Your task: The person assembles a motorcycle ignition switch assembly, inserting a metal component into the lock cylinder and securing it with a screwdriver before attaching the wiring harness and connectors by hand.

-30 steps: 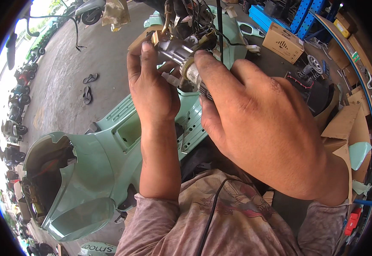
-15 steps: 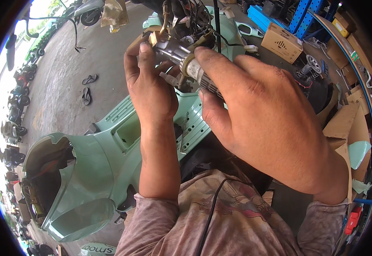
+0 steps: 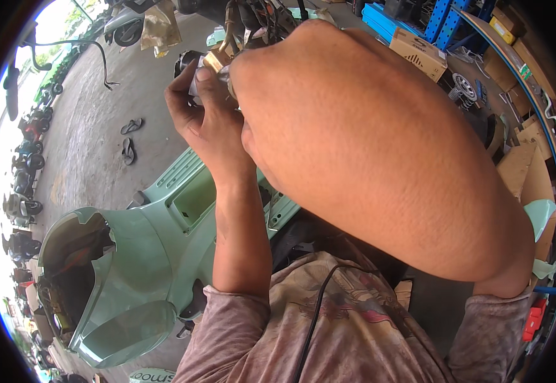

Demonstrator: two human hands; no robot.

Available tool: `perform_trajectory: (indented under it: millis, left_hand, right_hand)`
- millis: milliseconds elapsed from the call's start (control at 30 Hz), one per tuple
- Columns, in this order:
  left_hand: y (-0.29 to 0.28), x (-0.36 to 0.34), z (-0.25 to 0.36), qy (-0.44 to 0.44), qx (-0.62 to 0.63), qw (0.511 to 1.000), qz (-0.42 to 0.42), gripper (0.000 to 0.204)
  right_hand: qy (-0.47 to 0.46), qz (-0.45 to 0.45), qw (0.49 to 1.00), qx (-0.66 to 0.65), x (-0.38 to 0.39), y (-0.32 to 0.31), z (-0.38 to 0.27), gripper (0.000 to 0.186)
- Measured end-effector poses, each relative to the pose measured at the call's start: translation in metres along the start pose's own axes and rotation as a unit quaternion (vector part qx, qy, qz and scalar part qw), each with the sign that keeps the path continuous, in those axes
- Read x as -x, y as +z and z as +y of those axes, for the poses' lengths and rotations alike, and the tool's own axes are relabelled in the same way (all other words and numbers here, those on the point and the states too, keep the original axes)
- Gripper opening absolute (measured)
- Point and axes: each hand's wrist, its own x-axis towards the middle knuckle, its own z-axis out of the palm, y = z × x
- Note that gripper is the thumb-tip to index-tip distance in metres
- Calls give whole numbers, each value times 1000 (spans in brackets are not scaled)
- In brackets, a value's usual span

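Note:
My left hand (image 3: 211,121) is raised at the upper middle, its thumb and fingers curled round a silver metal part with a brass-coloured block (image 3: 217,60) at its end. A dark round piece (image 3: 187,60) shows just beyond these fingers. Pressed close on its right, my right hand (image 3: 284,67) is bent over the same assembly with the back of the hand and forearm toward me. Its fingers are curled under and out of sight, so what they grip is hidden. Behind the hands, cables and wires (image 3: 252,22) hang at the top.
A mint-green scooter body (image 3: 144,236) lies below and left of my arms. Flip-flops (image 3: 129,150) rest on the concrete floor (image 3: 90,140). Parked scooters (image 3: 26,172) line the left. Cardboard boxes (image 3: 418,54), a coil-spring shock absorber (image 3: 463,89) and blue shelving (image 3: 441,29) stand at right.
My right hand has swung left and rolled over, now covering the ribbed grey cylinder and much of the metal part seen before. My left hand has shifted slightly left with the part.

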Motion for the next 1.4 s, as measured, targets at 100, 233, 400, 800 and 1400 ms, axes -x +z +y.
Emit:
perform_trajectory:
  millis: [100,233,400,800,1400]
  left_hand:
    - [1,-6,-5,-14,11,1000,7,30]
    - [0,-4,7,-135,132,982,-14,29]
    - [-8,-9,20,-187,129,974,-15,28]
    - [-17,-9,25,-166,144,975,-23,21]
    - [-14,-27,34,-80,-35,986,-144,39]
  right_hand:
    - [-3,0,1000,3,-3,-1,1,20]
    - [-5,0,1000,3,-4,-4,2,18]
    - [-8,41,999,8,1,-13,0,23]
    - [-13,93,942,-324,-7,7,21,37]
    - [-127,71,953,-267,-88,44,48,51]
